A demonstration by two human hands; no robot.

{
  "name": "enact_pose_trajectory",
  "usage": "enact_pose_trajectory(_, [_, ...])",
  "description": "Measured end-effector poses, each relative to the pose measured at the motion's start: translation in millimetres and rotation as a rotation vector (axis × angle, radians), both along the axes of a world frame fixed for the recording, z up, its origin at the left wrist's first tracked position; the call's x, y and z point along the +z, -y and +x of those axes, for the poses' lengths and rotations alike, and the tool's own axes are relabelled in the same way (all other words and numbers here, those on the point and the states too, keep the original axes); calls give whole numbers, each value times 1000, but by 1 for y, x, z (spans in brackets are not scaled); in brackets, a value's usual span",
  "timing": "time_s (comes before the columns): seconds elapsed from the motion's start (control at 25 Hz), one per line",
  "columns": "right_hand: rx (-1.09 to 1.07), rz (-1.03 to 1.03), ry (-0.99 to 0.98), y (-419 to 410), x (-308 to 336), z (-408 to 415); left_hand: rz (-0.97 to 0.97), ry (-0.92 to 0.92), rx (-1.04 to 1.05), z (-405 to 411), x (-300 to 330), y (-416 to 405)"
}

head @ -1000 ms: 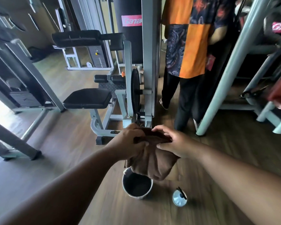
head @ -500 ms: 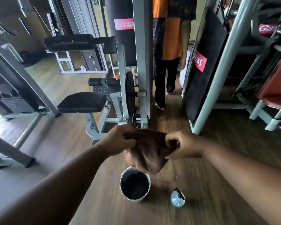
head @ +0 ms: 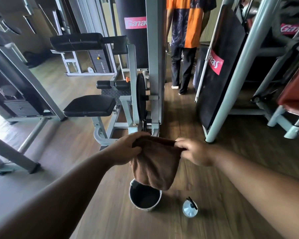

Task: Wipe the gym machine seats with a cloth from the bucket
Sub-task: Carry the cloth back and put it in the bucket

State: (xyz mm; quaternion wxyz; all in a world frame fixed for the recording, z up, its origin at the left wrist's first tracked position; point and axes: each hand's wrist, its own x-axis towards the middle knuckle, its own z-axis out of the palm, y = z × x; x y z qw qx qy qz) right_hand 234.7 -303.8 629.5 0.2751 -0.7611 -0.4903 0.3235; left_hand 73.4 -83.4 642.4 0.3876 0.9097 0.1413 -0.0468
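Observation:
A brown cloth (head: 154,164) hangs spread between my two hands above the metal bucket (head: 145,198) on the wooden floor. My left hand (head: 126,149) grips the cloth's upper left edge. My right hand (head: 195,152) pinches its upper right edge. The cloth's lower end droops over the bucket's far rim. Ahead and to the left stands a grey gym machine with a black padded seat (head: 90,106) and a black upper pad (head: 76,41).
A spray bottle (head: 189,207) stands on the floor right of the bucket. A person in an orange and patterned shirt (head: 185,31) stands beyond the machine. A slanted black board (head: 217,69) and grey frame posts rise at right; a red seat (head: 295,94) is at far right.
The cloth has been pulled wider between my hands and now hangs flatter. The person in the orange shirt has shifted slightly to the right behind the machine post.

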Motion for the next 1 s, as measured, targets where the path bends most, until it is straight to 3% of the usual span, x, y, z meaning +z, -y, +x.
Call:
enact_pose_trajectory(0.4, [-94,146,298,-7,10,-6,132,33,92,-3,0,-12])
enact_pose_trajectory(0.48, [-112,193,291,-9,18,-7,78,67,145,-4,5,-14])
enact_pose_trajectory(0.56, [-172,276,133,-15,28,-9,-170,193,264,-7,9,-18])
enact_pose_trajectory(0.64, [-304,445,-258,-22,35,-11,-519,302,373,-9,12,-20])
enact_pose_trajectory(0.72, [-470,488,-657,-33,21,-12,-762,271,447,-10,6,-16])
enact_pose_trajectory(0.84, [-616,318,-725,-49,-13,-29,-681,167,520,-11,-18,-11])
enact_pose_trajectory(1.0, [-770,314,-672,-70,-71,-45,-679,119,529,-19,-78,-35])
